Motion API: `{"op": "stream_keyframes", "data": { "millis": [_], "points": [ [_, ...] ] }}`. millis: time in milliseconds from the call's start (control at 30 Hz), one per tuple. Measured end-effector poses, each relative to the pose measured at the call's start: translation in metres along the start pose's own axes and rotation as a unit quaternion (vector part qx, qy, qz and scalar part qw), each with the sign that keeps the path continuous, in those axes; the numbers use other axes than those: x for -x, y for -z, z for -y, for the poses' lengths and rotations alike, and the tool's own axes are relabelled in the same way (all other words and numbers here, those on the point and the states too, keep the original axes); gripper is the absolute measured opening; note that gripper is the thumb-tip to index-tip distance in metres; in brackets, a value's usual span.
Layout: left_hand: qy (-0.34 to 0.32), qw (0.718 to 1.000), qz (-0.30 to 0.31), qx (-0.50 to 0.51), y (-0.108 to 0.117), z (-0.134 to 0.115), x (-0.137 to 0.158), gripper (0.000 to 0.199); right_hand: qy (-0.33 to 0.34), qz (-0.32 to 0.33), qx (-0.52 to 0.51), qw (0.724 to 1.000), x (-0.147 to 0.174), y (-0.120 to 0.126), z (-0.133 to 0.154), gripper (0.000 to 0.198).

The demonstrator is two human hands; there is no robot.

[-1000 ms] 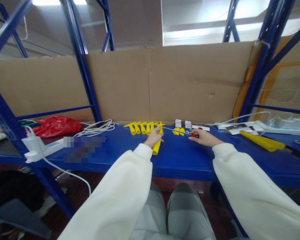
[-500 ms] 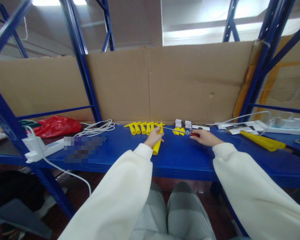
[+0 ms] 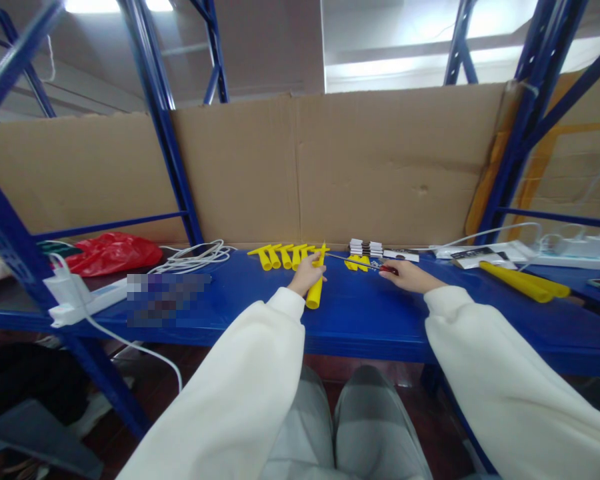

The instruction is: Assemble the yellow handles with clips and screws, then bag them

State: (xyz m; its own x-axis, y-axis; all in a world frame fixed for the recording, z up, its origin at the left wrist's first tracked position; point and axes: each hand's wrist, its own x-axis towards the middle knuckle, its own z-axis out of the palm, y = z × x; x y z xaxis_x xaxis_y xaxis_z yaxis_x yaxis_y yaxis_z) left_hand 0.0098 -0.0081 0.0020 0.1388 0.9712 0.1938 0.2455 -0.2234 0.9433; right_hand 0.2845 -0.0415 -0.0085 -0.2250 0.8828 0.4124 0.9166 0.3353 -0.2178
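Note:
My left hand [image 3: 308, 273] is closed around a yellow scraper with a tube-like handle [image 3: 314, 295], held just above the blue shelf with its round end toward me. In my right hand [image 3: 405, 275] is a screwdriver [image 3: 355, 260]; its dark red handle lies in my fingers. The thin metal shaft points left, its tip at the head of the yellow scraper. Beside my left hand, several similar yellow scrapers [image 3: 274, 257] stand in a row. Small yellow pieces [image 3: 357, 263] lie beneath the shaft, and tiny silvery bits, perhaps screws [image 3: 375, 265], are close to my right fingers.
Stacked white and black pieces [image 3: 365, 248] sit at the back against the cardboard wall [image 3: 370, 167]. Two yellow tubes [image 3: 523, 283] lie at the right near a power strip [image 3: 570, 257]. On the left are a red bag [image 3: 115, 253], coiled white cable [image 3: 197, 255] and another power strip [image 3: 97, 297].
The yellow scraper in my left hand has turned very slightly, its near end shifting a little to the right. My right hand and the screwdriver look almost unchanged.

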Motion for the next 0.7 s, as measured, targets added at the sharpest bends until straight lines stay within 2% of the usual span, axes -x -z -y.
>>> {"op": "stream_keyframes", "data": {
  "millis": [233,467,700],
  "points": [
    [-0.005,1.000,0.010,-0.008,0.000,0.000,0.000,0.063,0.001,-0.060,0.002,0.998,0.000,-0.001,-0.009,0.017],
    [-0.015,1.000,0.022,0.011,0.001,-0.002,0.003,0.059,0.013,-0.052,0.005,0.999,0.003,0.007,0.000,0.016],
    [-0.017,0.999,0.024,0.013,0.001,-0.003,0.002,0.056,0.024,-0.052,0.012,0.998,0.002,0.004,-0.003,0.014]
  ]
}}
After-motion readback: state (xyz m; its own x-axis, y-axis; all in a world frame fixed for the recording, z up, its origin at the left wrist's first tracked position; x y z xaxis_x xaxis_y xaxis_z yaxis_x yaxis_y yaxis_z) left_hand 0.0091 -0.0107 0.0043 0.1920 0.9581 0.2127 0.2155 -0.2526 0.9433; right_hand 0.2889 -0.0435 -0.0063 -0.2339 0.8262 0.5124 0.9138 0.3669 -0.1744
